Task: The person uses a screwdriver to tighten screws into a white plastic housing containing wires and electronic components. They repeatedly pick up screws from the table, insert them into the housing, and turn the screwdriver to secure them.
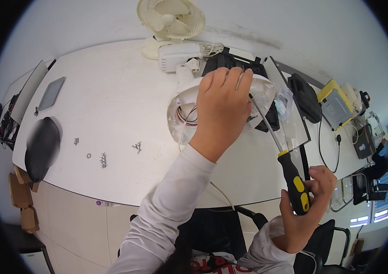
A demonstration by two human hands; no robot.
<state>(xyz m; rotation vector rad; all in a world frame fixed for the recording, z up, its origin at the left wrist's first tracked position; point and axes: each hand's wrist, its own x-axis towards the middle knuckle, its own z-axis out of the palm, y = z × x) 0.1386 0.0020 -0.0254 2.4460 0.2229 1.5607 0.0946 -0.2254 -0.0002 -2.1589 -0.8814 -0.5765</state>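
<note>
Watching from afar through the head view, I am judging the work as partway along. The oval white plastic shell is sitting near the far middle of the white table, its hollow side facing me and its coloured wires showing. Three small clusters of loose screws, the left, the middle and the right, are lying out with a washer, so some fastenings are apparently undone; whether any are remaining in the shell, I am not able to tell.

My left hand is clasping the shell's far edge, fingers bent over it and covering much of the inside. My right hand is holding the screwdriver by its black-and-yellow handle, thumb on one side and fingers on the other, fairly loosely. Its tip is pointing into the shell beside the left fingers; contact with a screw is not showing.

As for containers, the shell is holding the wires; a black tool case is lying behind it, its contents mostly hidden. A clear plastic bag is resting to the right, its contents unclear.
</note>
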